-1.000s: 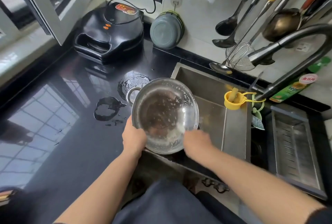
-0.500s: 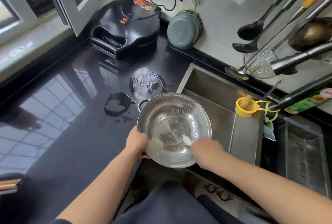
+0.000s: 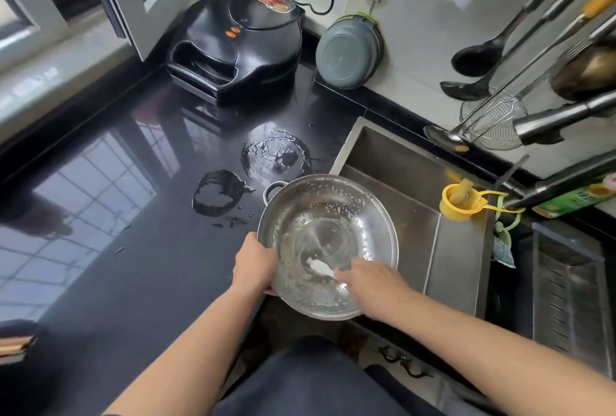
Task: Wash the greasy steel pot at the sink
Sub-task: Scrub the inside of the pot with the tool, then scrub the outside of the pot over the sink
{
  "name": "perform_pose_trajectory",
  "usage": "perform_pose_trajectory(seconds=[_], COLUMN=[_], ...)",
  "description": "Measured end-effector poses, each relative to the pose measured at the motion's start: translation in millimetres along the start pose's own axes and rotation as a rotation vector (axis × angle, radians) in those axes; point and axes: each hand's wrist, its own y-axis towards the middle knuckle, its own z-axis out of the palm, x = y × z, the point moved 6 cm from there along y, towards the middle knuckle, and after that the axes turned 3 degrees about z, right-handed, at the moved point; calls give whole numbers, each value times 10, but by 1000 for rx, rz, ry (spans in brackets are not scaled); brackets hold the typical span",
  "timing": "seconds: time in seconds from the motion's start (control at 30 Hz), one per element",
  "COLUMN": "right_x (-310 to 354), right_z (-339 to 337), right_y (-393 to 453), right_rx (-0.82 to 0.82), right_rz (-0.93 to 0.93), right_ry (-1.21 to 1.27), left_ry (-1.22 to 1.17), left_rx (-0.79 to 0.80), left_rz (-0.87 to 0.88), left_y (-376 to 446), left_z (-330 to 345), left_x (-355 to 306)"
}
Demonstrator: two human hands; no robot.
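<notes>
Meanwhile the right hand (image 3: pixel 370 282) had moved from the steel pot's (image 3: pixel 328 245) near rim down inside, fingers pressed on a white foamy patch (image 3: pixel 319 267): scrubbing under way, rinse likely next. Left hand (image 3: pixel 255 264) gripped the rim's left side, pot tilted over the sink's (image 3: pixel 393 162) near-left corner.

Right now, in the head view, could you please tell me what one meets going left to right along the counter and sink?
Ring-shaped puddle → left hand → steel pot → right hand → yellow strainer cup → green bottle.
</notes>
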Motion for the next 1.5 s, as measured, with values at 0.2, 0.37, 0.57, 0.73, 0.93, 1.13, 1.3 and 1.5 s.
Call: perform_pose_trajectory(seconds=[0.2, 0.37, 0.57, 0.73, 0.93, 1.13, 1.3, 1.5], right_x=[35, -89, 265, -218, -123, -237, -849, -1466], right_z=[-474, -47, -198, -203, 34, -50, -241, 296], right_y=[602, 64, 409, 411, 382, 23, -186, -632], right_rx=[-267, -32, -224, -170, -95, 94, -83, -250], right_rz=[201, 236, 91, 368, 327, 223, 375, 462], right_ry=[-53, 0, 40, -36, 141, -23, 216, 884], left_ry=[133, 113, 18, -77, -146, 70, 852, 1396], left_rx=[-92, -255, -279, -287, -308, -264, -298, 551], left_rz=[56, 198, 241, 241, 235, 282, 1130, 1439], left_y=[45, -12, 59, 52, -23, -2, -298, -586], left_z=[-40, 10, 75, 145, 243, 244, 280, 963], left_x=[31, -72, -35, -94, -126, -156, -455, -46])
